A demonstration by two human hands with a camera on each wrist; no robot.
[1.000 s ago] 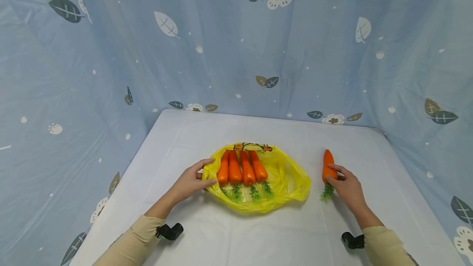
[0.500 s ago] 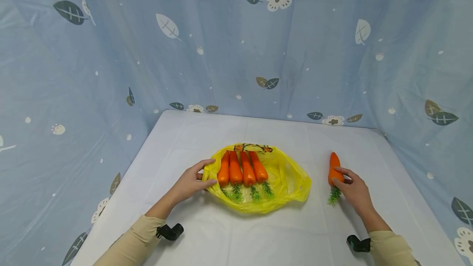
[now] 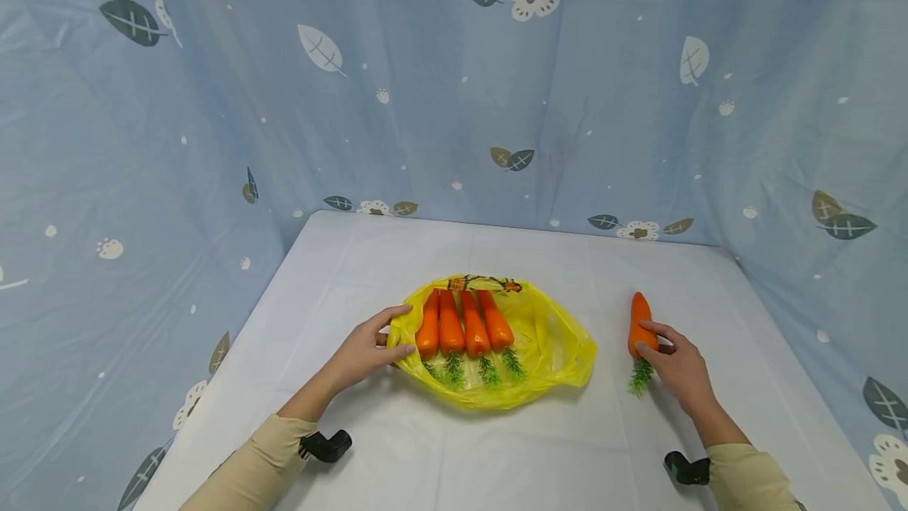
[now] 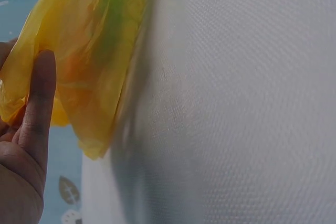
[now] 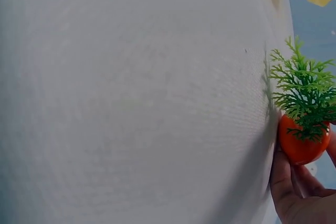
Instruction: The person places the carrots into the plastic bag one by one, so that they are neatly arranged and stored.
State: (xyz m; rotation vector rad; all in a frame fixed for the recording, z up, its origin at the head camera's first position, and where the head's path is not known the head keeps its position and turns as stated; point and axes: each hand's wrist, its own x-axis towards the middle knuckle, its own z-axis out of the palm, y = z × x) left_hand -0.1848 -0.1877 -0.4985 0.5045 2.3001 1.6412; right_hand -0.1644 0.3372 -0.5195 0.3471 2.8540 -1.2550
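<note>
A yellow plastic bag [image 3: 567,349] lies spread open on the white table, several orange carrots [image 3: 452,330] side by side in it with their green tops toward me. At its left rim my left hand [image 3: 362,352] pinches the plastic; the thumb [image 4: 39,103] presses along the bag in the left wrist view. Well to the right of the bag, my right hand [image 3: 679,365] grips a single carrot [image 3: 640,318] near its leafy end, tip pointing away from me. The right wrist view shows its feathery green top [image 5: 304,87] and rounded orange end, with fingers around it.
White cloth covers the table [image 3: 496,456]. Behind and along the sides hangs a blue curtain [image 3: 426,101] printed with leaves and flowers. A black wrist-worn device [image 3: 326,445] sits at the left sleeve, another [image 3: 686,468] at the right.
Since one second ago my right hand has shifted slightly right and toward me with the carrot. It has barely moved in the last half second. My left hand and the bag have stayed put.
</note>
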